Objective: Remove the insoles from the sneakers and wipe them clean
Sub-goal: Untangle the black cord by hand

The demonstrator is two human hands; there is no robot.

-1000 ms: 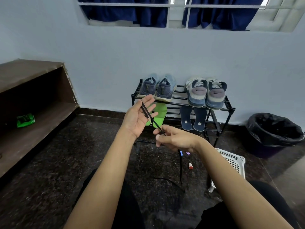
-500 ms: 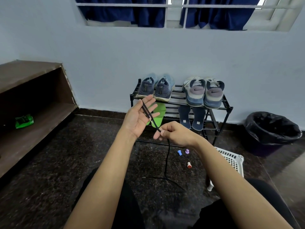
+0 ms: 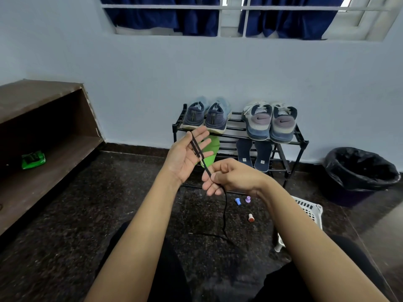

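In front of the black metal shoe rack (image 3: 302,141), the left hand (image 3: 185,158) lies palm up, its grip wide and its fingers straight, serving as a spool for the black flat shoelace (image 3: 225,212) looped over them. The right hand (image 3: 235,177) keeps a narrow grip, pinching the lace taut to feed it, and the slack trails to the dark stone floor (image 3: 87,214). Two navy foam insoles (image 3: 244,152) lean low in the rack, probably airing, below the grey sneakers (image 3: 270,123). A green insole (image 3: 212,149) shows behind the left fingers.

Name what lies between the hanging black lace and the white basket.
Head view: a blue piece, a purple piece and a red-white piece, on the floor.
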